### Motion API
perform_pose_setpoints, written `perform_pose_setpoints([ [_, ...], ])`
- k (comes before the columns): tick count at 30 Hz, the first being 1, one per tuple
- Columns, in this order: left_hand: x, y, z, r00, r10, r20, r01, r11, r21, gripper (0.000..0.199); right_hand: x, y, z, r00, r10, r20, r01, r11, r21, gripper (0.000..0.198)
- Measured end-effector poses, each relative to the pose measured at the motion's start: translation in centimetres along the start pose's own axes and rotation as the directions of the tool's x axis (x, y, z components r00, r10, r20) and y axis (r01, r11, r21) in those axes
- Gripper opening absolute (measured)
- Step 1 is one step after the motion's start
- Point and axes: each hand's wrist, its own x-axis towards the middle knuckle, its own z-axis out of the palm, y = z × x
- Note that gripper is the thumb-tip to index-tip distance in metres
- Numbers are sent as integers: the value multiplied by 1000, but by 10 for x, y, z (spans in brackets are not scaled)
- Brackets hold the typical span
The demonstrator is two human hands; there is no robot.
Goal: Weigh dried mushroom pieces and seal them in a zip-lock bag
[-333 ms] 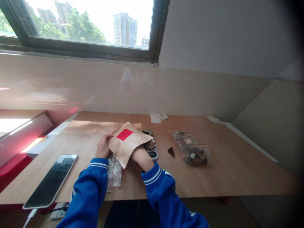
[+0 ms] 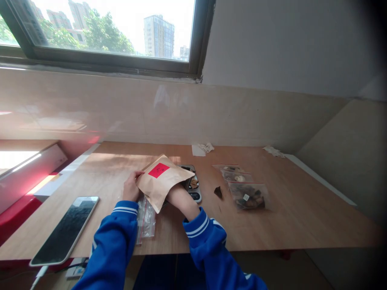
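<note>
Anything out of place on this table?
A loose dark piece lies on the tabletop between the scale and the largest filled zip bag: odd, since similar-looking pieces are bagged. Crumpled scraps lie by the wall.

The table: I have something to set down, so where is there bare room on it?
The table is bare right of the filled zip bags, and on the left between phone and wall. Its centre is crowded: paper bag, left hand, right hand, scale, clear bags.
</note>
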Motion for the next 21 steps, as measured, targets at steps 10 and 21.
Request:
perform_pose_setpoints([
  [10,1,1,-2,999,-35,25,32,995,97,36,-18,-31,-75,995,24,95,-38,989,142,29],
  [21,3,4,-2,984,-180,6,175,961,214,41,-25,-35,-108,905,192,-379,-53,937,346,15],
])
